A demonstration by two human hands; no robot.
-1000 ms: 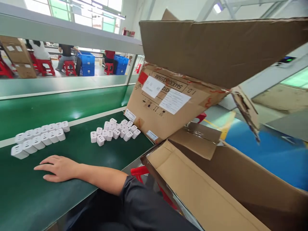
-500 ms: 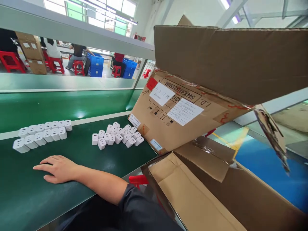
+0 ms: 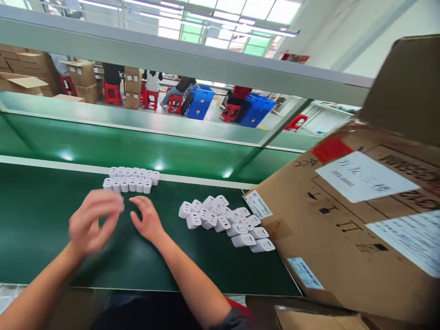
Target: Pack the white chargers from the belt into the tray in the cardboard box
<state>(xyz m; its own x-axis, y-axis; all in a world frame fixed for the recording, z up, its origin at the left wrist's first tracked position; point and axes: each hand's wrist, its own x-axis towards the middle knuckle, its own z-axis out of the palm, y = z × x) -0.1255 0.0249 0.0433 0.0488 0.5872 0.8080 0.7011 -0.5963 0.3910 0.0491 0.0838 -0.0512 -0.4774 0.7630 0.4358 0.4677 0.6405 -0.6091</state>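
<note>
The right hand, half-open and empty, and curled left hand, its hold too blurred to tell, sit center-left of frame below white blocks apparently rowed for neatness.

Bright windows, some panes green, light the far side, with tube lights before them and a pale wall at right. Beyond the dark green table and grey beam, red stools stand on a light floor among blue crates.
</note>
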